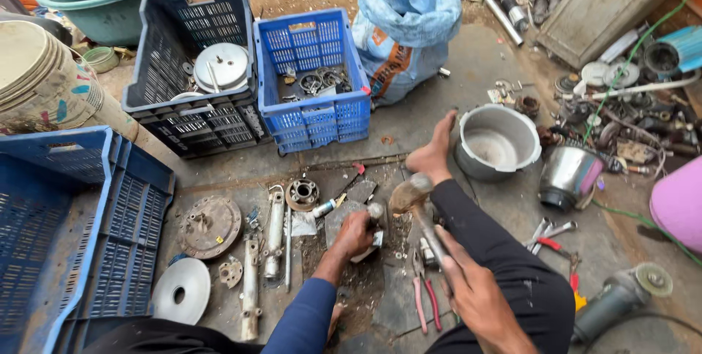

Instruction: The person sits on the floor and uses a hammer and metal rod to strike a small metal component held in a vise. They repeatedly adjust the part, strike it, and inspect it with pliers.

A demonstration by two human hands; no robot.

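Note:
My right hand [474, 292] grips the handle of a hammer [409, 193], whose worn head is raised above the floor in front of my bare foot [433, 153]. My left hand [355, 234] holds a small metal part [374, 211] down on a flat grey block [341, 221] on the floor, just left of and below the hammer head. Dirt and small metal bits lie around the block.
Two blue crates [314, 83] and a dark one [191, 69] stand beyond. Metal discs [209, 225], tubes [274, 233], pliers [425, 303], wrenches [545, 233], a pot [497, 142], an angle grinder [621, 295] and a blue sack [406, 28] lie around.

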